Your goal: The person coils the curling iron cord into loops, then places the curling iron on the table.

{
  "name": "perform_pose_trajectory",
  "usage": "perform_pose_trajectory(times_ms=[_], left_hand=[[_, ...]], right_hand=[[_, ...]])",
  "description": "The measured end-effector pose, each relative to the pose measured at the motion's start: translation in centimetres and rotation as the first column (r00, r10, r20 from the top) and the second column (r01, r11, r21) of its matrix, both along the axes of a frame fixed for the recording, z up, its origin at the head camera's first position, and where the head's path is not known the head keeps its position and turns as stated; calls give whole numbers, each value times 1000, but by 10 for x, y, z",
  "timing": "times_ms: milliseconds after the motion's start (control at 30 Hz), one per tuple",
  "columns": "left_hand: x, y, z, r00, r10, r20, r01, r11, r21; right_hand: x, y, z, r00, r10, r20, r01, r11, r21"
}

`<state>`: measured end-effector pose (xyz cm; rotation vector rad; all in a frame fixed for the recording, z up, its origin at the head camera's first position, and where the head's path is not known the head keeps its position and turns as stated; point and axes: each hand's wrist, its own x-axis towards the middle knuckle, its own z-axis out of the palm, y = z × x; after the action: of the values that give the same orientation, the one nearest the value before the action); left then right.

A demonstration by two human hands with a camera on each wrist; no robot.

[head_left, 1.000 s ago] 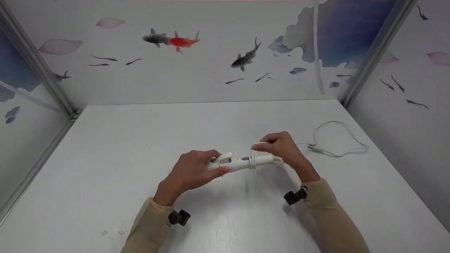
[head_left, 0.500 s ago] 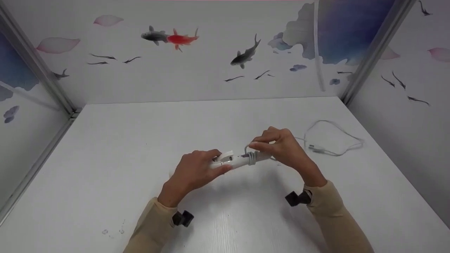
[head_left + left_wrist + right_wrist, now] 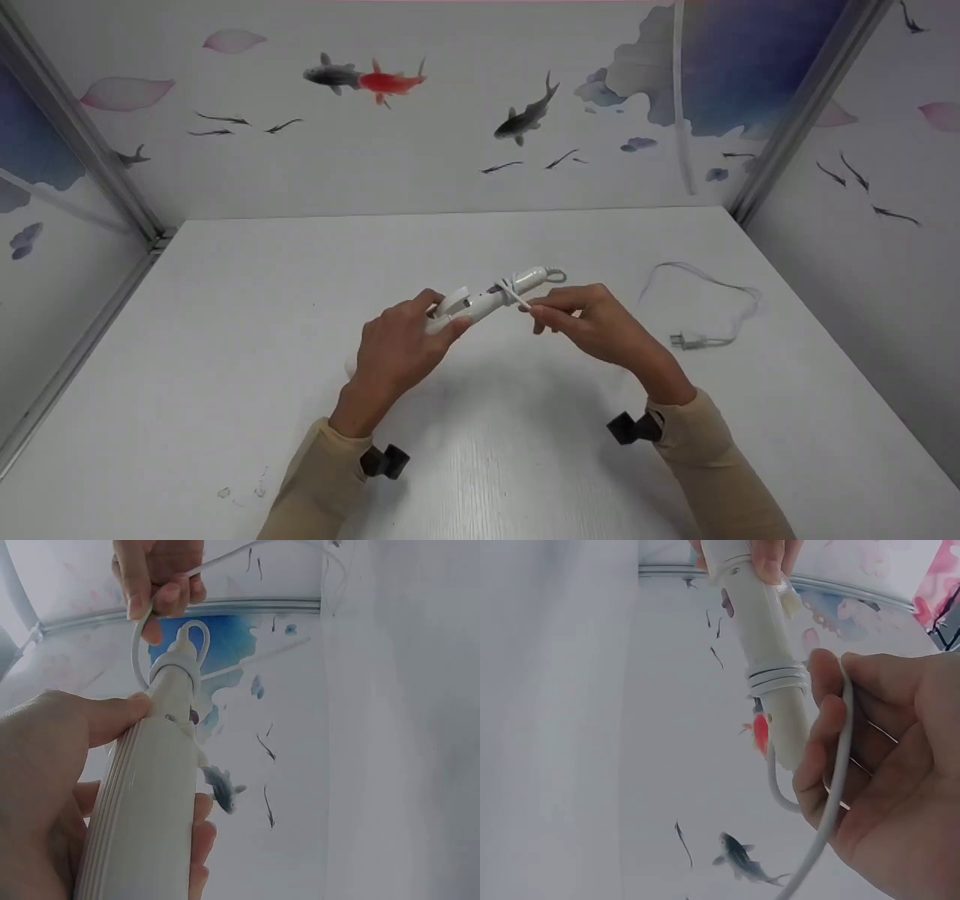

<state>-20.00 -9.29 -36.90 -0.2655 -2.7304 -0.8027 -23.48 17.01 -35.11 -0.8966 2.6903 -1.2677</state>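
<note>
My left hand grips a white curling iron and holds it tilted above the table, its cord end up and to the right. In the left wrist view, the thumb lies along one side of the ribbed white body and fingers curl round the other. Several turns of the white power cord circle the handle. My right hand pinches the cord just right of these turns; in the right wrist view, the cord runs between thumb and forefinger and across the curled fingers.
The cord's loose length lies in a loop on the white table at the right, ending in a plug. White panels with painted fish stand behind and at both sides, joined by metal posts.
The right hand carries the cord round the handle, from behind it to its near side. The iron's cord end has tilted upward and away. The plug has shifted and turned on the table.
</note>
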Motion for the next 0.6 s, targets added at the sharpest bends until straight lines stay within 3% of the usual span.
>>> perform_pose_trajectory(times_ms=[167, 300, 400, 600], left_hand=[[1, -2, 3, 1000, 19, -23, -18, 999, 41], [3, -2, 8, 1000, -3, -9, 3, 998, 70], [4, -2, 11, 999, -25, 22, 22, 994, 109], [6, -4, 12, 993, -97, 61, 86, 983, 163]], right_hand=[[-10, 3, -9, 989, 89, 114, -96, 994, 52], [-19, 4, -20, 975, 106, 195, -118, 992, 48], [-27, 3, -29, 965, 54, 255, -68, 997, 44], [-36, -1, -43, 934, -132, 332, 119, 991, 58]])
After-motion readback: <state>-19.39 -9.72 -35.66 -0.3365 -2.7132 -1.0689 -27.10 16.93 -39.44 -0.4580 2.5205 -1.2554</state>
